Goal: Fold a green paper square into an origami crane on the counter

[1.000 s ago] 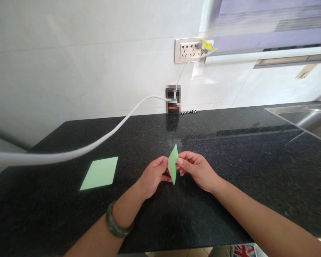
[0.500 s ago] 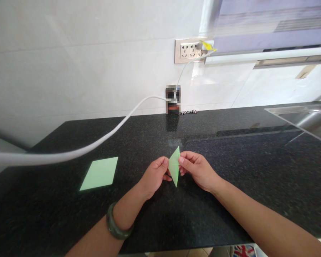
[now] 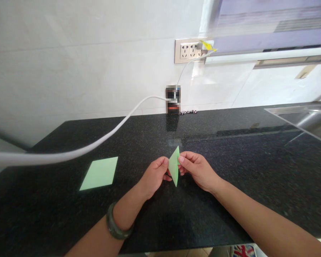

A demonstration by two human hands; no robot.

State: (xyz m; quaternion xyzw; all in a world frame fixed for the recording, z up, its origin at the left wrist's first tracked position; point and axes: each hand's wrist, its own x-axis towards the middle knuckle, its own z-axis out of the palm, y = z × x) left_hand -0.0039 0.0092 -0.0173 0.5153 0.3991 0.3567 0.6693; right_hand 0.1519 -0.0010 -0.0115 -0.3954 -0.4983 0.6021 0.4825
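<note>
At lower centre, the left hand (image 3: pixel 153 178) and right hand (image 3: pixel 198 169) each pinch the folded green paper (image 3: pixel 174 167), some fingertips hidden behind it; a smooth flat green sheet (image 3: pixel 100 174) lies left on speckled black stone (image 3: pixel 139 142); beyond, upper centre, a pixelated object (image 3: pixel 173 100) is unreadable

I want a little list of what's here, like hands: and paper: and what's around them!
left hand: left hand pinching the folded green paper
right hand: right hand holding its other side
folded paper: held between both hands
flat paper: green sheet on the dark counter, left of the hands
wall: outlet panel with a white cable
far right: metal sink
</note>
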